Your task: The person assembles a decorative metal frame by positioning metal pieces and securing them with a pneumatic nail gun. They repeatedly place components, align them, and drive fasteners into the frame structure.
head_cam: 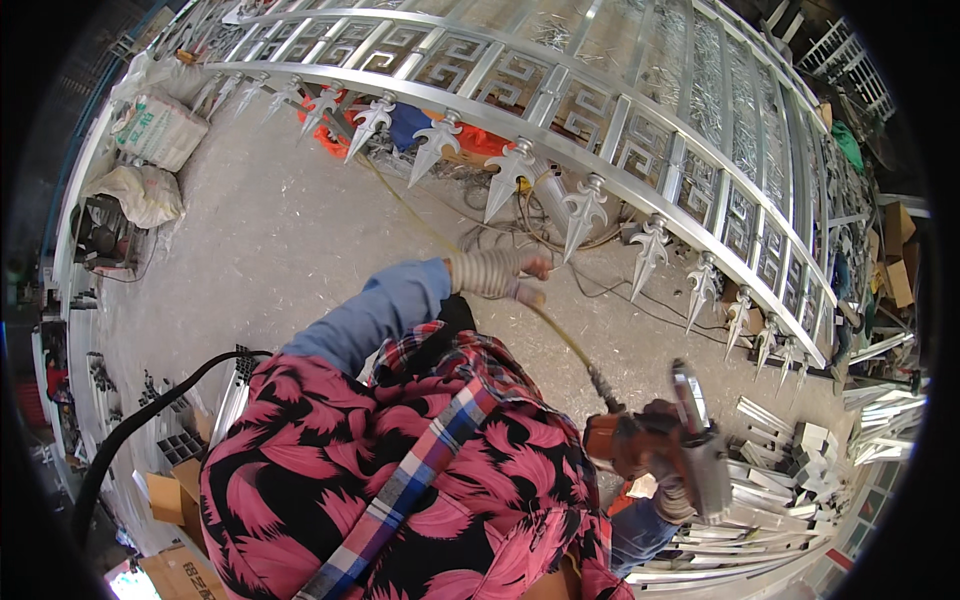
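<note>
My left hand (521, 277), in a light knitted glove with bare-looking fingertips, is beside the downward spear points of a silver metal fence panel (570, 139). Its fingers are partly bent; whether they pinch something small cannot be told. A yellow air hose (564, 337) passes under or against this hand and runs to a pneumatic hand tool (701, 469) with a worn orange-red and silver body. My right hand (660, 457), low at the right and partly hidden by the blurred tool, is closed around it. The nearest spear point (585, 214) hangs just right of my left fingers.
Hoses and cables (525, 229) lie on the concrete floor under the panel. Cut metal profiles (735, 525) are piled at lower right. Sacks (161, 131) stand at upper left, with an open cardboard box (166, 499) at lower left. Metal scraps (551, 34) lie beyond the panel's bars.
</note>
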Demonstrator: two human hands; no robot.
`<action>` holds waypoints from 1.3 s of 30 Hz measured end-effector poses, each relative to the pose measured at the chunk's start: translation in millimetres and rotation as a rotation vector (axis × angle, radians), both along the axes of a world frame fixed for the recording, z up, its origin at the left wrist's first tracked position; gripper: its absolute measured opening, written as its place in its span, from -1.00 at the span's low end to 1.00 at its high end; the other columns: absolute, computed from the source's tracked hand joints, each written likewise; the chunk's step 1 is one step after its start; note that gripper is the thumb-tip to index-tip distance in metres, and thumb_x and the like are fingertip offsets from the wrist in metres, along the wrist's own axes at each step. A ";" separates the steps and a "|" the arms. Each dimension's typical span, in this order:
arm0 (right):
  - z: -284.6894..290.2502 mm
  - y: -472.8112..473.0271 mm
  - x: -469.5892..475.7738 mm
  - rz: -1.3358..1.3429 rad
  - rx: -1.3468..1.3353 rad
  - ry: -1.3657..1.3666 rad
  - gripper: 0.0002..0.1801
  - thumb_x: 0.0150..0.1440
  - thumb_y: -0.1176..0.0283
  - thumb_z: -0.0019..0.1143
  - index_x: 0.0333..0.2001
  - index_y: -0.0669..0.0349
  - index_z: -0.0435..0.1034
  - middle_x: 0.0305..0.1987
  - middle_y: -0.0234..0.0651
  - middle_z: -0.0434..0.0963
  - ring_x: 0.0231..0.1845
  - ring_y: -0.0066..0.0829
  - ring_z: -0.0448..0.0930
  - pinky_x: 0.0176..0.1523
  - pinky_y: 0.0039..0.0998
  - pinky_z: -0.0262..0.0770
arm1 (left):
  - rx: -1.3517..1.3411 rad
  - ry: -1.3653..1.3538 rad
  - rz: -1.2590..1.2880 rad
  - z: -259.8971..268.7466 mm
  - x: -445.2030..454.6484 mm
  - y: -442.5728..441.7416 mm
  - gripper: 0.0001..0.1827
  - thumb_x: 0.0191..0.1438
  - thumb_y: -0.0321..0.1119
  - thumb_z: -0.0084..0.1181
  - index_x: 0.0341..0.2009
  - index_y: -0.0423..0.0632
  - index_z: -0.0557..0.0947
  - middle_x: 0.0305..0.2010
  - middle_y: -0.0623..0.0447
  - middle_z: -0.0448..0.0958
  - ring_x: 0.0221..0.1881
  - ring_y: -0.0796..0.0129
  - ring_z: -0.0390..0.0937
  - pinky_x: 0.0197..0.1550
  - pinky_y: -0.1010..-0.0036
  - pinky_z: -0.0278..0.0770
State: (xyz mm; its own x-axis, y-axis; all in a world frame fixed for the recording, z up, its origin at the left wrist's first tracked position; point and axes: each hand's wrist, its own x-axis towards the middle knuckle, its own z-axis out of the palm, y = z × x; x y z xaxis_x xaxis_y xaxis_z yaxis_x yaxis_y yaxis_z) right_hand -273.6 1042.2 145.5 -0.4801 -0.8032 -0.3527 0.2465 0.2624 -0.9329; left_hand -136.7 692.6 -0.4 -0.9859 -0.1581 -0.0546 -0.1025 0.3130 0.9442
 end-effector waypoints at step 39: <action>151.3 336.8 -76.7 -1.235 0.244 1.092 -0.39 -0.13 0.31 0.15 0.02 0.31 0.23 -0.06 -0.27 0.37 -0.14 -0.52 0.36 -0.15 -0.54 0.28 | -0.815 -0.167 -1.209 47.6 -220.5 419.4 -0.41 -0.06 0.18 -0.09 -0.33 -0.16 0.57 -0.42 -0.15 0.52 -0.42 0.02 0.48 -0.30 0.16 0.40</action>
